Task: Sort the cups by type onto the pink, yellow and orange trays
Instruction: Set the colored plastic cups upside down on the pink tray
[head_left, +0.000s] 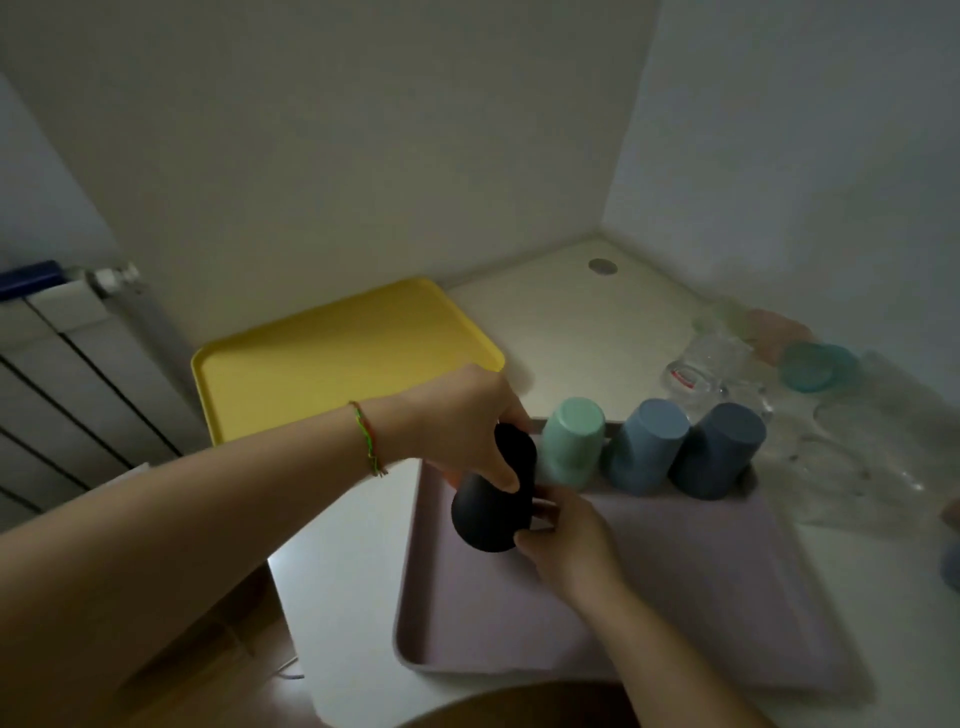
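1. Position. I held the black cup (488, 514) tilted above the near-left corner of the pink tray (675, 571). My left grip (457, 421) curled over its upper end. My right grip (566, 540) pinched its lower end with the fingertips.

2. Handling. I judged the cup light, rigid and matte, probably plastic. It was unlikely to slip or break, and the side wall was the best place to hold it.

3. Surroundings. A mint cup (571, 441), a blue cup (647, 447) and a dark blue cup (719, 452) stood inverted along the tray's far edge. The mint cup was just beside the black cup and risked a knock. The yellow tray (332, 364) lay beyond. Glass cups (711, 364) and a teal cup (815, 366) lay on the tabletop (571, 312) to the right, and I judged the glass fragile.
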